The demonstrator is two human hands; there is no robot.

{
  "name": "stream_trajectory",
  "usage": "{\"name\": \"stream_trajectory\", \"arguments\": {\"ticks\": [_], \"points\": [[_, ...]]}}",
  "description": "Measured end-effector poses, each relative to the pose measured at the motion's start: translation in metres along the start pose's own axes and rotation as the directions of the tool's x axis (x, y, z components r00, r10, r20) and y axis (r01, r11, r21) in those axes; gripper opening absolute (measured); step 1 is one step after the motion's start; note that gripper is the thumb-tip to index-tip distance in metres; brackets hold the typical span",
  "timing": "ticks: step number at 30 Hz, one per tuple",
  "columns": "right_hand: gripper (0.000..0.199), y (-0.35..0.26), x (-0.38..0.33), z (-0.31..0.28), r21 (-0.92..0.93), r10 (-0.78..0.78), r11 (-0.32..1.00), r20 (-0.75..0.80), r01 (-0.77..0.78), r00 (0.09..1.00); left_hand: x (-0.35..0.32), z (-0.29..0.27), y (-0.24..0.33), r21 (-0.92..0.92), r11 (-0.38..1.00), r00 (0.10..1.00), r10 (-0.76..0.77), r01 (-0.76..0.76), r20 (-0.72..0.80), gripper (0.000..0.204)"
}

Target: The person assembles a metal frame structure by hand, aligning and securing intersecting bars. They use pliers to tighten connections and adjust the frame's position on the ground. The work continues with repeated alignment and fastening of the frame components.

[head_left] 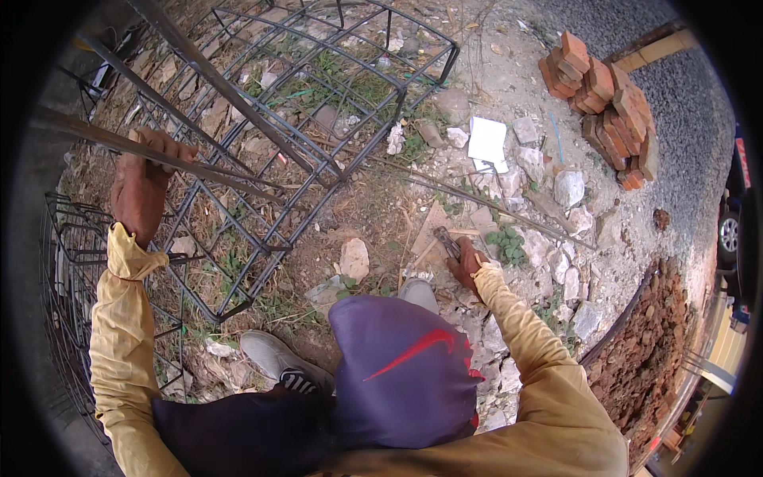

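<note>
My left hand (pixel 147 179) is closed around a long dark bar (pixel 95 139), which slants across a rebar cage (pixel 334 171) of thin steel rods. More long bars (pixel 214 91) lean over the same cage from the upper left. Low in front of me, my right hand (pixel 467 269) is closed on a pair of pincers (pixel 447 241). Their metal head points up and left, over a broken flat piece (pixel 430 230) on the ground. The handles are mostly hidden inside my fingers, and the exact jaw shape is hard to make out.
Stacked bricks (pixel 604 103) stand at the upper right beside a gravel strip (pixel 675 87). White paper (pixel 487 141), stones (pixel 569 189) and thin rods (pixel 477 197) lie on the rubble. Another steel cage (pixel 79 262) is at far left. Reddish soil (pixel 644 350) is heaped at right.
</note>
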State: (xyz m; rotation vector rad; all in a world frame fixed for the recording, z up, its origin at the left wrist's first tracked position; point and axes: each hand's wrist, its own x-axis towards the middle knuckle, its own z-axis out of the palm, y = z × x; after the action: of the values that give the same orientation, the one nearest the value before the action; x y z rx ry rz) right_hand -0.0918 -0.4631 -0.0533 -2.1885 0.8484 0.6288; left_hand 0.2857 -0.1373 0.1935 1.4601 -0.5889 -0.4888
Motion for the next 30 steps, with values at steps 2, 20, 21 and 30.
{"name": "stream_trajectory", "arguments": {"ticks": [2,20,21,30], "points": [[0.056,-0.001,0.002,0.005,-0.061,-0.013,0.998,0.003,0.014,1.0,0.0,-0.013,-0.01,0.06,0.998,0.999,0.033,-0.031,-0.033,0.038],[0.061,0.002,0.002,0.044,-0.034,0.088,0.995,-0.194,-0.097,0.977,0.005,0.003,-0.023,-0.181,0.966,0.982,0.182,-0.187,-0.042,0.038],[0.059,0.008,0.011,0.046,-0.055,0.078,0.994,-0.185,-0.09,0.98,0.005,0.002,-0.022,-0.188,0.965,0.984,0.179,-0.181,-0.027,0.038],[0.039,-0.008,0.076,-0.052,0.084,-0.065,0.992,-0.346,0.099,0.936,0.005,0.009,-0.02,-0.205,0.972,0.986,0.087,-0.115,-0.14,0.044]]}}
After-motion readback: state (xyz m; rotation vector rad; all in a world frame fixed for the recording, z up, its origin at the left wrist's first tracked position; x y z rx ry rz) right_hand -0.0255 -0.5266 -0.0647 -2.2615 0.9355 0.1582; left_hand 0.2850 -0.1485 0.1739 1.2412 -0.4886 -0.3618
